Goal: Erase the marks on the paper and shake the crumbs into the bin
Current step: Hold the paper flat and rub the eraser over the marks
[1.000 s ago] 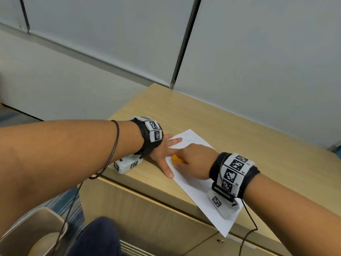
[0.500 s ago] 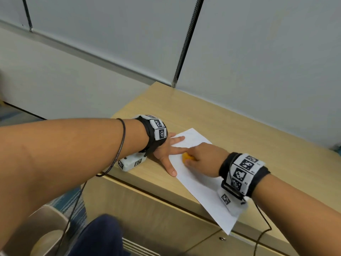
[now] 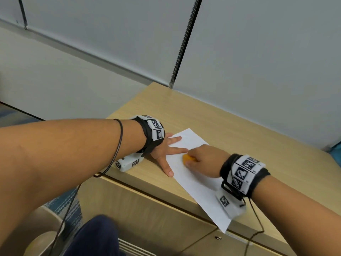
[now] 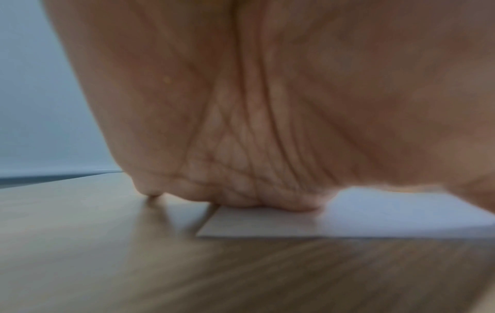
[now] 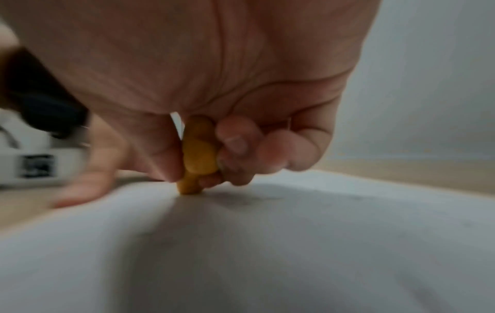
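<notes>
A light wooden desk [image 3: 230,126] stands against pale grey wall panels [image 3: 267,61], a dark vertical seam [image 3: 186,39] at twelve o'clock. Blue patterned carpet [image 3: 62,202] shows at seven o'clock, below the desk's cabinet front [image 3: 147,215].

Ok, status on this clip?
Left hand flat, pinning paper. Right hand pinching eraser, tip on paper. Bin below desk edge. Nothing in the way.
</notes>
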`<action>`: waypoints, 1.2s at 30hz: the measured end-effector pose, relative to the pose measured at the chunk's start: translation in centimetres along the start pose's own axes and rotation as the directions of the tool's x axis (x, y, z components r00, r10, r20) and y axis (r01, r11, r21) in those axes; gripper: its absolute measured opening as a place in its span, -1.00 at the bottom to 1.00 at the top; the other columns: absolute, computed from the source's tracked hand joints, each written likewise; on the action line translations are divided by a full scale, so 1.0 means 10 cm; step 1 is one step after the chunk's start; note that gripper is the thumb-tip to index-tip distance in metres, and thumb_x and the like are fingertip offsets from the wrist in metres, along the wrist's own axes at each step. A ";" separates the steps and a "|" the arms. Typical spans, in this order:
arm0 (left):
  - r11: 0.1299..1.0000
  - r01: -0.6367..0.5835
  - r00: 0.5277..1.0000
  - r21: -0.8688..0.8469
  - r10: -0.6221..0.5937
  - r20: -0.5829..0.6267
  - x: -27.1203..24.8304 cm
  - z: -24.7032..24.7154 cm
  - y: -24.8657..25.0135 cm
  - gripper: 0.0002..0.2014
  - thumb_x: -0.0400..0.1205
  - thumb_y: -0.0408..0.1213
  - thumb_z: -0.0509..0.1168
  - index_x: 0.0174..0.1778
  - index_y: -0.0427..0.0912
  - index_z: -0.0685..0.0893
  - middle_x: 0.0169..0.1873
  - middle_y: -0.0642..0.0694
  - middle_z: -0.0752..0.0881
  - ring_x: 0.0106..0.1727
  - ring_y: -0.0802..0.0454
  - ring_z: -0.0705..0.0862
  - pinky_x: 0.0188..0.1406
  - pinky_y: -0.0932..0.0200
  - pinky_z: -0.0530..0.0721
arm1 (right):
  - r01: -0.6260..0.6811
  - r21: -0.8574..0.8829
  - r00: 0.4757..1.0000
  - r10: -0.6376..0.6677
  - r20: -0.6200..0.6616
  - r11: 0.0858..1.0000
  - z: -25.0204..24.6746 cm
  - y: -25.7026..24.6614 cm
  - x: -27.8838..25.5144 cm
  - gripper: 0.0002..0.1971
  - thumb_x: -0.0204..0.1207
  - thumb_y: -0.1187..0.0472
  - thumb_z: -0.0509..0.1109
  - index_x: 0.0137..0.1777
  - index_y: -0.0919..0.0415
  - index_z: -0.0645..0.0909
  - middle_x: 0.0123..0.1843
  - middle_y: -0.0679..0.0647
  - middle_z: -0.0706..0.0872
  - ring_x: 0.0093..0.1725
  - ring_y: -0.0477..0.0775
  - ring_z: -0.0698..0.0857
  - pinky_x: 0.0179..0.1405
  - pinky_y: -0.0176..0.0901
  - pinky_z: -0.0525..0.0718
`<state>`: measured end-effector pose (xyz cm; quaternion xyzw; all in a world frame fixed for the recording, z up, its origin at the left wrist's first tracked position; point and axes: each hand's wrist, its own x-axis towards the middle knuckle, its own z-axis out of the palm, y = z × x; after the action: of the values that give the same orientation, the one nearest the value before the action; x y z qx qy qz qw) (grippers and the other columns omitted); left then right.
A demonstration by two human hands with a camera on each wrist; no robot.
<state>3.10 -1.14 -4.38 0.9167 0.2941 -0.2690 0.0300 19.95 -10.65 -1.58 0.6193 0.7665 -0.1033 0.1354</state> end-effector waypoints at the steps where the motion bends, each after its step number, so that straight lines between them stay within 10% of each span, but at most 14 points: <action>1: 1.000 0.000 1.000 -0.007 0.000 -0.004 0.01 0.01 0.00 0.13 0.38 0.57 0.22 0.61 0.38 -0.44 0.67 -0.02 -0.50 0.69 -0.23 -0.42 0.58 -0.41 -0.23 | -0.022 0.000 0.999 0.022 -0.023 1.000 -0.01 0.04 0.01 -0.65 0.73 -0.11 0.09 -0.31 -0.09 0.36 -0.27 -0.11 0.56 -0.16 0.06 0.63 -0.13 -0.03 0.54; 6: 1.000 -0.013 1.000 -0.013 0.013 -0.023 0.01 0.05 -0.02 0.11 0.37 0.57 0.23 0.62 0.41 -0.41 0.67 -0.02 -0.48 0.69 -0.25 -0.41 0.60 -0.37 -0.24 | 0.108 -0.024 0.993 -0.106 0.053 0.994 0.11 -0.12 -0.06 -0.64 0.71 -0.13 0.14 -0.32 -0.07 0.35 -0.33 -0.12 0.50 -0.31 -0.08 0.50 -0.17 -0.06 0.45; 18: 1.000 0.013 1.000 -0.009 -0.013 0.028 -0.13 -0.07 0.06 0.10 0.43 0.53 0.21 0.62 0.35 -0.44 0.67 -0.04 -0.48 0.70 -0.24 -0.41 0.59 -0.41 -0.23 | -0.045 0.154 0.998 0.039 0.046 0.987 0.07 0.16 -0.08 -0.64 0.69 -0.15 0.20 -0.25 0.04 0.44 -0.24 -0.03 0.61 -0.23 0.05 0.57 -0.02 0.06 0.60; 26: 0.998 0.011 0.997 0.063 -0.006 -0.081 -0.22 -0.25 0.04 0.12 0.40 0.55 0.21 0.67 0.30 -0.36 0.68 -0.14 0.09 0.62 -0.24 0.18 0.45 -0.19 0.26 | 0.059 0.100 0.998 -0.062 0.026 0.993 0.12 0.23 -0.17 -0.65 0.70 -0.11 0.22 -0.26 0.07 0.39 -0.30 0.00 0.54 -0.28 0.08 0.48 -0.15 0.06 0.52; 36: 0.999 -0.046 0.999 -0.006 0.046 -0.002 0.02 -0.14 -0.04 0.23 0.33 0.50 0.36 0.62 0.35 -0.46 0.65 0.08 -0.53 0.68 -0.15 -0.47 0.57 -0.45 -0.24 | 0.120 0.099 0.992 -0.124 0.033 0.988 0.01 0.14 0.10 -0.67 0.71 -0.16 0.19 -0.15 0.05 0.51 -0.29 -0.04 0.56 -0.30 0.03 0.51 -0.12 0.02 0.59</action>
<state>3.65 -0.41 -3.27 0.9232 0.2740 -0.2666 0.0388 21.18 -9.50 -2.00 0.5750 0.7942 -0.1604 0.1137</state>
